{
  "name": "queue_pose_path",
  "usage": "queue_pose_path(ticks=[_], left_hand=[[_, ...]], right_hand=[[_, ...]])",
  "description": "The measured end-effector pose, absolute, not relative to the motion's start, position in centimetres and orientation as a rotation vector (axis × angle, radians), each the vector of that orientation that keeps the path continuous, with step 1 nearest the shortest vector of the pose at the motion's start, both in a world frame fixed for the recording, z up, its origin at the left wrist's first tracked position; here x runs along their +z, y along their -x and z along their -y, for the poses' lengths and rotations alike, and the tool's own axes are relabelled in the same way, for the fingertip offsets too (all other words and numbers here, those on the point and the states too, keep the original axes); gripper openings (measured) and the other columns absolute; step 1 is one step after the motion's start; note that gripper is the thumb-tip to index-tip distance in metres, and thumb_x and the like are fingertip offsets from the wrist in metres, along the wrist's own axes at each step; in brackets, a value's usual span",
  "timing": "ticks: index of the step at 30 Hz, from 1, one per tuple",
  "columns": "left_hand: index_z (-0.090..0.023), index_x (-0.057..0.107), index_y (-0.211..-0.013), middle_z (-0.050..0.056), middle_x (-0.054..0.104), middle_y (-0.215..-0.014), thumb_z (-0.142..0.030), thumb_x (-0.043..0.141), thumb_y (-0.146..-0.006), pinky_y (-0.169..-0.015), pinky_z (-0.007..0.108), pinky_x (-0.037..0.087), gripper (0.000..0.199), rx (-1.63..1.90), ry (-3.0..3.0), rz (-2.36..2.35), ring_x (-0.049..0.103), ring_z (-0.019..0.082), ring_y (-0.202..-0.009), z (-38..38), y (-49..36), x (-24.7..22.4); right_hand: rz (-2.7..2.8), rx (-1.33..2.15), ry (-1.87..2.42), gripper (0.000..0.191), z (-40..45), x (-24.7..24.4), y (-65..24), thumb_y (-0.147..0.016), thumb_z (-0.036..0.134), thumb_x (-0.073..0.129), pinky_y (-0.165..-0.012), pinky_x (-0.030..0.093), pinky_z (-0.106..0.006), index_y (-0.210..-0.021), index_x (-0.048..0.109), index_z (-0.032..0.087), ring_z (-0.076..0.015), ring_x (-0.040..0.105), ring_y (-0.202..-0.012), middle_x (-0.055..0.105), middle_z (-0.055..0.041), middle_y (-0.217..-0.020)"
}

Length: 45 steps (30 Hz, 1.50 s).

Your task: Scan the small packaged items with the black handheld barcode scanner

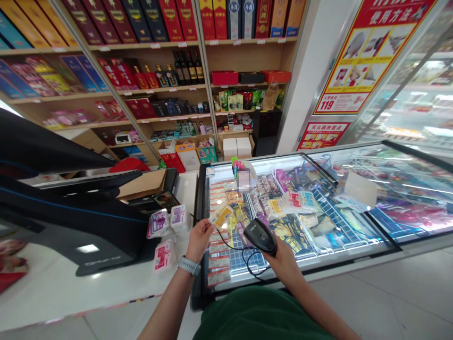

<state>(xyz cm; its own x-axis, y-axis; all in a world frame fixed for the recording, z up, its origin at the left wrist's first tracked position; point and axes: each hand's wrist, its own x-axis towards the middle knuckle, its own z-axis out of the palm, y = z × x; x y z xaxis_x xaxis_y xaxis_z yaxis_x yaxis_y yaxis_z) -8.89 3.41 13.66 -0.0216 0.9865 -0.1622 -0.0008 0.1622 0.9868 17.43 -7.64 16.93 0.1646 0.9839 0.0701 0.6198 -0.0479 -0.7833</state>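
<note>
My left hand (202, 234), with a grey watch at its wrist, pinches one corner of a small clear pack with a yellow label (222, 215). Wrapped round the handle of a black barcode scanner (261, 235) is my right hand (282, 259). The scanner's head points up and left, toward the pack, with a gap between them. A thin black cable (247, 264) loops over the glass below. More packs, with red and blue labels (300, 200), lie on the freezer's glass top beyond the scanner. Purple-labelled packs (170, 219) and a red-labelled pack (163, 255) lie left of my left hand.
A glass-topped chest freezer (357, 257) stretches to the right, with an open white box (359, 191) on it. At left a black checkout terminal (71, 226) stands on the white counter (116, 293). Stocked shelves (148, 92) line the back.
</note>
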Motion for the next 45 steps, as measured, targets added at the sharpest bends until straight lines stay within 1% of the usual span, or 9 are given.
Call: queue_pose_path(ticks=[3,9,14,20,27,33,45], left_hand=[[-0.016,0.062,-0.095,0.003,0.070,-0.081,-0.037,0.071,-0.069,-0.084,0.036,0.050,0.034,1.122,-1.166,-1.318,0.066,0.021,-0.082,-4.5,9.2,13.0],[-0.016,0.061,-0.097,0.006,0.071,-0.090,-0.034,0.063,-0.076,-0.085,0.037,0.051,0.028,1.147,-1.318,-1.372,0.067,0.021,-0.086,-6.8,9.5,11.9],[-0.017,0.060,-0.096,0.006,0.071,-0.088,-0.032,0.059,-0.077,-0.083,0.036,0.052,0.024,1.180,-1.338,-1.410,0.067,0.021,-0.085,-8.0,9.1,11.4],[-0.016,0.059,-0.095,0.007,0.071,-0.090,-0.031,0.058,-0.078,-0.082,0.035,0.052,0.023,1.199,-1.320,-1.442,0.068,0.020,-0.086,-8.4,8.5,11.4],[-0.016,0.058,-0.094,0.008,0.071,-0.092,-0.028,0.056,-0.077,-0.083,0.035,0.051,0.021,1.206,-1.298,-1.445,0.068,0.021,-0.087,-8.5,8.4,11.5],[-0.017,0.058,-0.089,0.007,0.070,-0.087,-0.030,0.056,-0.077,-0.079,0.034,0.051,0.018,1.208,-1.352,-1.485,0.067,0.021,-0.083,-8.9,8.6,10.8],[-0.017,0.057,-0.091,0.006,0.069,-0.086,-0.031,0.056,-0.077,-0.078,0.033,0.051,0.021,1.196,-1.349,-1.492,0.066,0.020,-0.083,-8.7,8.6,11.1]], right_hand=[[1.564,0.696,1.754,0.033,7.5,17.3,-17.3,-0.075,0.024,0.058,-0.078,0.050,-0.035,-0.107,0.061,0.019,-0.0252,0.066,-0.087,0.071,-0.0080,-0.094],[1.584,0.748,1.751,0.032,7.0,18.1,-17.0,-0.076,0.025,0.057,-0.078,0.050,-0.036,-0.107,0.061,0.018,-0.0262,0.067,-0.090,0.071,-0.0093,-0.097],[1.571,0.751,1.738,0.032,6.4,18.6,-16.8,-0.074,0.023,0.057,-0.081,0.050,-0.036,-0.105,0.062,0.018,-0.0265,0.067,-0.093,0.072,-0.0088,-0.098],[1.589,0.762,1.734,0.031,6.2,18.8,-16.5,-0.074,0.020,0.057,-0.082,0.050,-0.036,-0.104,0.062,0.017,-0.0270,0.066,-0.096,0.071,-0.0105,-0.102],[1.601,0.763,1.751,0.034,6.1,18.8,-16.5,-0.075,0.019,0.057,-0.084,0.050,-0.037,-0.108,0.061,0.017,-0.0267,0.066,-0.097,0.070,-0.0105,-0.102],[1.620,0.726,1.748,0.031,6.2,18.9,-16.4,-0.074,0.020,0.058,-0.082,0.050,-0.036,-0.105,0.062,0.017,-0.0268,0.066,-0.094,0.071,-0.0103,-0.100],[1.648,0.684,1.777,0.029,6.6,19.0,-16.4,-0.075,0.019,0.056,-0.076,0.049,-0.032,-0.103,0.062,0.017,-0.0240,0.067,-0.088,0.070,-0.0077,-0.095]])
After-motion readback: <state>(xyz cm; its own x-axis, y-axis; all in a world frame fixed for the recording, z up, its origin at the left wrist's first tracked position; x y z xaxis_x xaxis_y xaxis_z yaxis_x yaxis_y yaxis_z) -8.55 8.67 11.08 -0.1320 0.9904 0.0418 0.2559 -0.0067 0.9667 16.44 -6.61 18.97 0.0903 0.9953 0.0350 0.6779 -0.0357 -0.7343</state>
